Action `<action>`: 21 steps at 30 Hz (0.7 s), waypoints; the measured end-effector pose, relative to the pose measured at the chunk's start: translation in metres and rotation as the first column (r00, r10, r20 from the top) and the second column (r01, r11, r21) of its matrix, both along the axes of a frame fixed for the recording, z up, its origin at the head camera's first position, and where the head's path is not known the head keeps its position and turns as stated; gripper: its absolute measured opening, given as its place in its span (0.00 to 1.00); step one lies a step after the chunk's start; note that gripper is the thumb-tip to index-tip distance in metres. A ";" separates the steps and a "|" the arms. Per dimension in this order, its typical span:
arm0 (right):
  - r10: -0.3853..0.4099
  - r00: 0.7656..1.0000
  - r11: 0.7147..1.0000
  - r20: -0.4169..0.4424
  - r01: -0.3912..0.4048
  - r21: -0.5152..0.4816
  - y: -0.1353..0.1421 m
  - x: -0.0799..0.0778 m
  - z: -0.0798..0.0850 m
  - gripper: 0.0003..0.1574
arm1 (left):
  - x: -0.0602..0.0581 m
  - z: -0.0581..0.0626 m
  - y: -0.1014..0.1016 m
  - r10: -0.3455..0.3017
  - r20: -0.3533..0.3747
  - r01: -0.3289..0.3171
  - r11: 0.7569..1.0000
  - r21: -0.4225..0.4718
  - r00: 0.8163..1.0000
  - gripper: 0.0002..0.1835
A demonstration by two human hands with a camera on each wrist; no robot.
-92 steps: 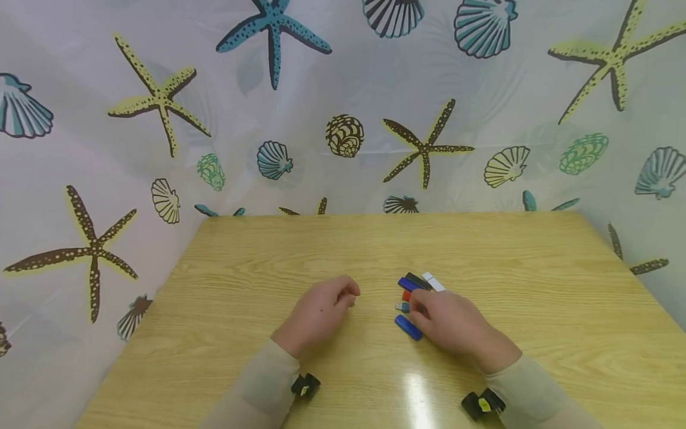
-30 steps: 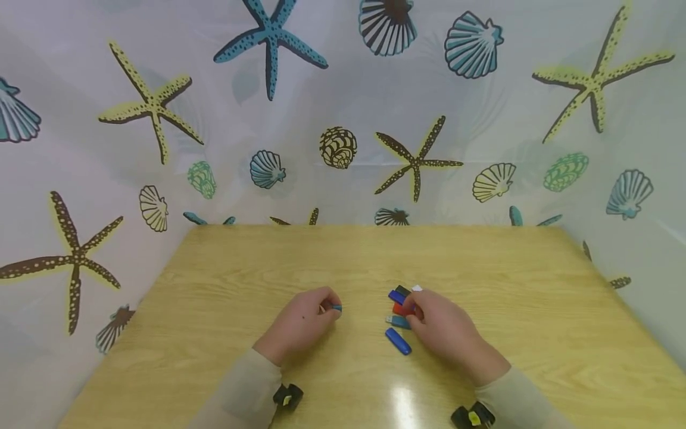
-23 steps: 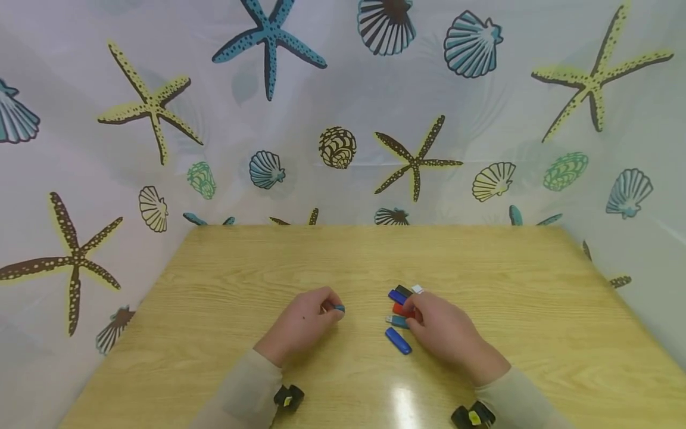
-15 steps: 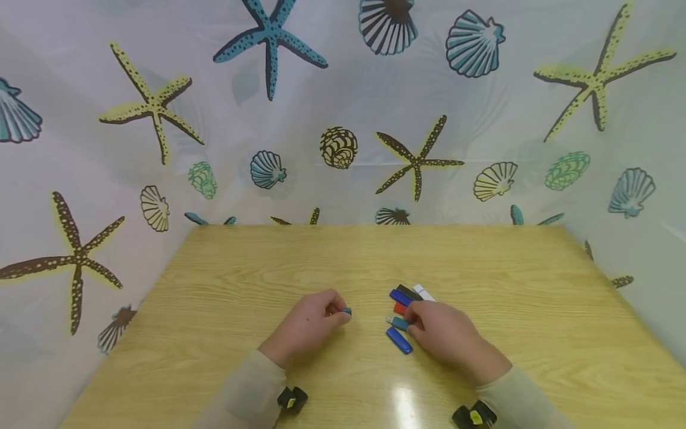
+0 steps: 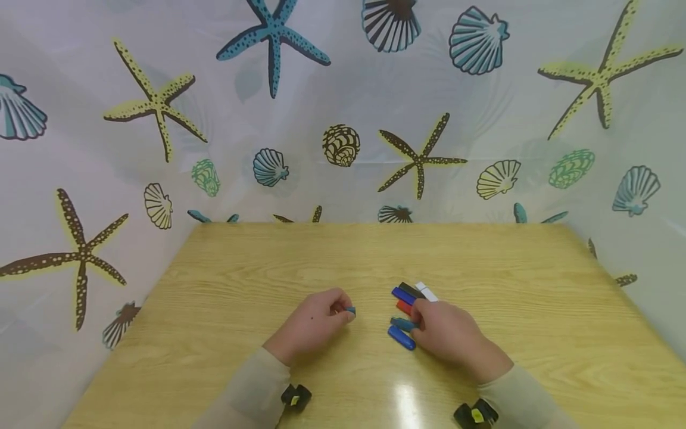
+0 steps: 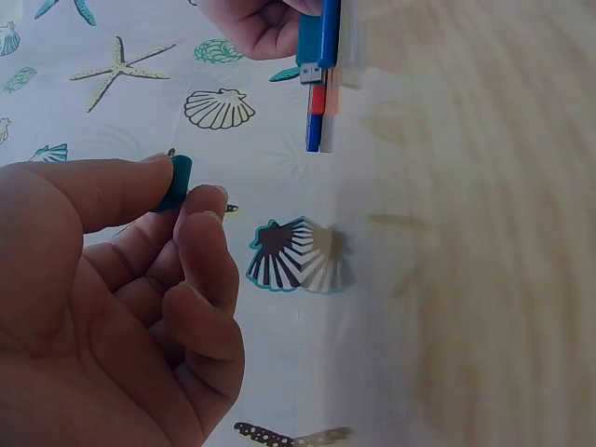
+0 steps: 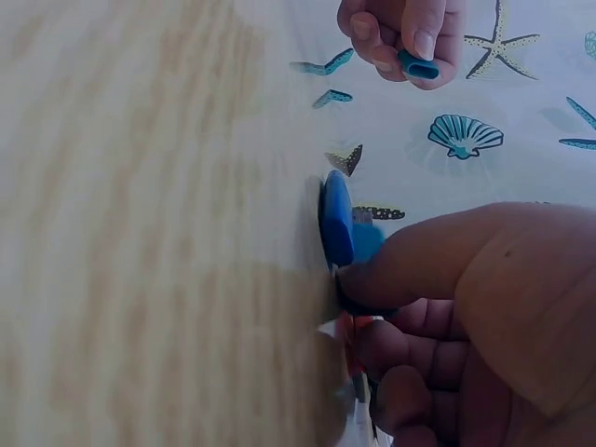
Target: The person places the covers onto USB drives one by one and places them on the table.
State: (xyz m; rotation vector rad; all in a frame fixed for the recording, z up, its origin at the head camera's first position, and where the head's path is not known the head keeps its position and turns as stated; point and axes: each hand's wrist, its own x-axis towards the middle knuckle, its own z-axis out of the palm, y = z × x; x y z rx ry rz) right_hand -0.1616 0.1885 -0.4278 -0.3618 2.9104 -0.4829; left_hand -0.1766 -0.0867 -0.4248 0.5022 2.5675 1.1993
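My left hand pinches a small teal cap between thumb and fingertips, above the table and left of the pile. In the right wrist view the cap's hollow end shows. My right hand pinches a teal USB stick at one end. Its bare metal plug points toward the left hand in the left wrist view. A blue USB stick lies close in front of it. Behind lie a red stick, partly hidden by the right fingers, and a dark blue stick.
A black stick and a white stick lie at the back of the group. The wooden table ends at a patterned cloth behind and at both sides.
The teal cap has come into sight in my left hand, which has since edged right. My right hand has shifted slightly, uncovering the white stick and turning the teal one a little.
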 end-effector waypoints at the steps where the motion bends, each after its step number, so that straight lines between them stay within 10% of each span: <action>1: 0.001 1.000 1.000 0.002 -0.001 -0.005 0.000 0.000 0.000 0.09 | 0.000 0.000 0.000 -0.002 0.000 0.002 1.000 0.002 1.000 0.03; 7: 0.000 0.999 0.990 -0.038 -0.006 -0.139 -0.002 0.001 0.001 0.10 | 0.000 -0.001 0.001 -0.007 -0.012 0.007 1.000 0.020 1.000 0.03; 21: 0.080 0.988 0.865 -0.135 -0.136 -0.483 -0.015 0.011 0.003 0.10 | 0.005 0.003 0.005 -0.015 -0.084 0.023 0.995 0.097 0.996 0.02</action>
